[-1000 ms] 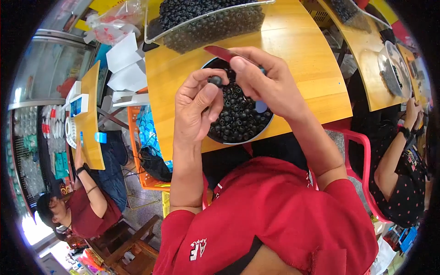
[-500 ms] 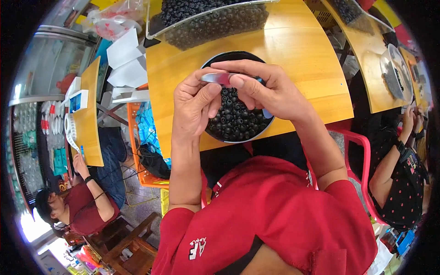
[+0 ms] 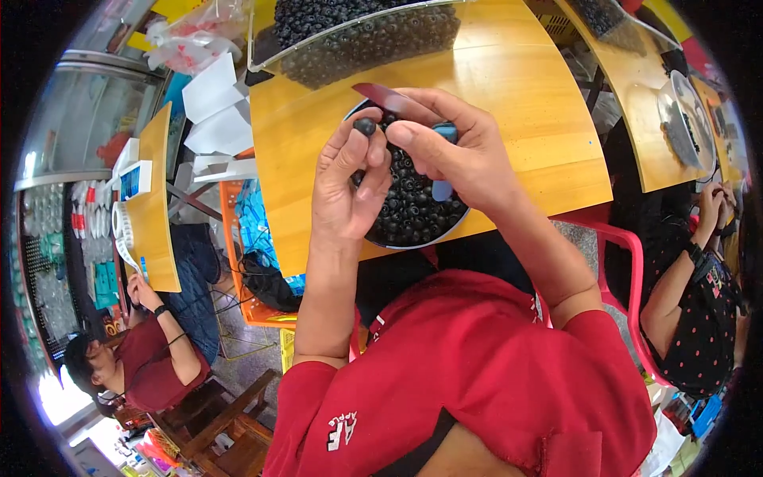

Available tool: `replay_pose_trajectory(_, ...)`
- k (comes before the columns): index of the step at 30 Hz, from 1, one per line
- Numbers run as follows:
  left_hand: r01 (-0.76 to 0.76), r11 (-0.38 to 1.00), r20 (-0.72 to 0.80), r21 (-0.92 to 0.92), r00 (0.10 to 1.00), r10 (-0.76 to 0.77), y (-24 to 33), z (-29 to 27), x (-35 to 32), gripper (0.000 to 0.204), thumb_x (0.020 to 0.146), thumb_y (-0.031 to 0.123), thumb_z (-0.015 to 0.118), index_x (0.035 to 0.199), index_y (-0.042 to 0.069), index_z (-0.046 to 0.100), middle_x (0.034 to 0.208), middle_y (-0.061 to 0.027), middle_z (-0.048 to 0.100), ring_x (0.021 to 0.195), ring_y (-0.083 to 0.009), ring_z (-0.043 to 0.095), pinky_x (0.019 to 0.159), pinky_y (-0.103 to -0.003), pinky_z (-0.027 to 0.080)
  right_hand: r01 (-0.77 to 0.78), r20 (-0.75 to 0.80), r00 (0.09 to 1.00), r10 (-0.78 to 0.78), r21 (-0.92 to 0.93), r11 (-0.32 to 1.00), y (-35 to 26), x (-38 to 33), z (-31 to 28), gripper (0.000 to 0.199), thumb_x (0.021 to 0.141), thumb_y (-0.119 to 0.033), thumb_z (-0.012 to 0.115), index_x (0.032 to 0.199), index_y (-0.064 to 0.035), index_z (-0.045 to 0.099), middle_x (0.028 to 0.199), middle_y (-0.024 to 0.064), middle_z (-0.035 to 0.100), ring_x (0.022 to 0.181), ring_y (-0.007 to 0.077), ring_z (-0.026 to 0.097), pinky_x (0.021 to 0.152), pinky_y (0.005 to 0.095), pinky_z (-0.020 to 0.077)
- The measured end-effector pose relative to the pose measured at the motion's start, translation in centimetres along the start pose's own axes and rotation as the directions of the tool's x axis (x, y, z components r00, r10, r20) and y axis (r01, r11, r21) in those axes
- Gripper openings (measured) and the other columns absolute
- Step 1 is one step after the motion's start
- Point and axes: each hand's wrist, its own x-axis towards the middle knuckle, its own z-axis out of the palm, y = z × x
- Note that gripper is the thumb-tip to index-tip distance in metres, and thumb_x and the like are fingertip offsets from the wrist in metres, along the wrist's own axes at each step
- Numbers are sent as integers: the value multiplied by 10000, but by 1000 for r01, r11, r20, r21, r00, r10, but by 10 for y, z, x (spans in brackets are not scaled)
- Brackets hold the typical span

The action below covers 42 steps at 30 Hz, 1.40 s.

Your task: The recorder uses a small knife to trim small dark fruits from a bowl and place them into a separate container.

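My left hand (image 3: 343, 179) pinches a small round black ball (image 3: 365, 126) between thumb and fingers, above the bowl. My right hand (image 3: 461, 147) is closed around a knife with a blue handle (image 3: 446, 131). Its shiny blade (image 3: 389, 98) points up and to the left, just beyond the ball and apart from it. Below both hands sits a round bowl (image 3: 455, 231) of similar black balls (image 3: 413, 211), many with a pale ring or mark. The hands hide part of the bowl and its contents.
A clear tub (image 3: 362, 56) heaped with black balls stands at the table's (image 3: 532, 119) far edge. An orange crate (image 3: 237, 215) with blue packets is left of the table. People sit at other tables on both sides. A pink chair (image 3: 628, 234) is at my right.
My hands have moved slightly apart. The knife blade has lifted away from the left fingers and tilted up, and the black ball now shows between them.
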Motion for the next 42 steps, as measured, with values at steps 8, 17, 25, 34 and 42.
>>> replay_pose_trajectory(8, 49, 989, 77, -139, 996, -39, -8, 7, -4, 286, 910, 205, 569, 1139, 34, 559, 725, -31, 537, 451, -62, 382, 404, -169, 326, -127, 79, 990, 121, 90, 988, -4, 3, -2, 295, 851, -178, 666, 1109, -46, 614, 700, -70, 559, 558, -9, 434, 469, 151, 318)
replay_pose_trajectory(17, 79, 979, 175, -186, 984, -46, 2, 11, -4, 284, 947, 246, 496, 1116, 27, 557, 753, -54, 517, 483, -88, 371, 417, -182, 313, -36, -5, 999, 36, -30, 999, 6, 5, -6, 262, 913, -191, 577, 1114, -26, 608, 627, -64, 505, 521, -4, 413, 456, 158, 295)
replay_pose_trajectory(25, 13, 926, -33, 378, 999, -1, 38, 0, 1, 296, 949, 255, 455, 921, 5, 611, 802, -82, 557, 534, -88, 413, 454, -176, 292, 30, -104, 994, -31, -6, 1000, -12, 6, -42, 244, 915, -244, 575, 1048, -47, 632, 602, -40, 507, 484, 9, 404, 424, 160, 283)
replay_pose_trajectory(34, -183, -351, 76, 918, 951, -298, 0, 3, 11, 178, 831, 168, 608, 964, 50, 624, 758, -124, 631, 706, -251, 623, 641, -361, 483, 52, -116, 992, -49, 24, 998, -13, 4, -47, 242, 920, -248, 565, 1050, -56, 638, 611, -43, 500, 476, 8, 390, 423, 158, 276)
replay_pose_trajectory(42, -254, -259, 187, 932, 948, -259, -4, 2, 23, 183, 798, 177, 642, 930, 49, 631, 737, -127, 639, 721, -277, 636, 640, -387, 480, 18, -75, 997, -17, 14, 1000, -13, 0, -46, 257, 922, -240, 561, 1071, -41, 629, 615, -42, 507, 491, 8, 409, 432, 162, 291)
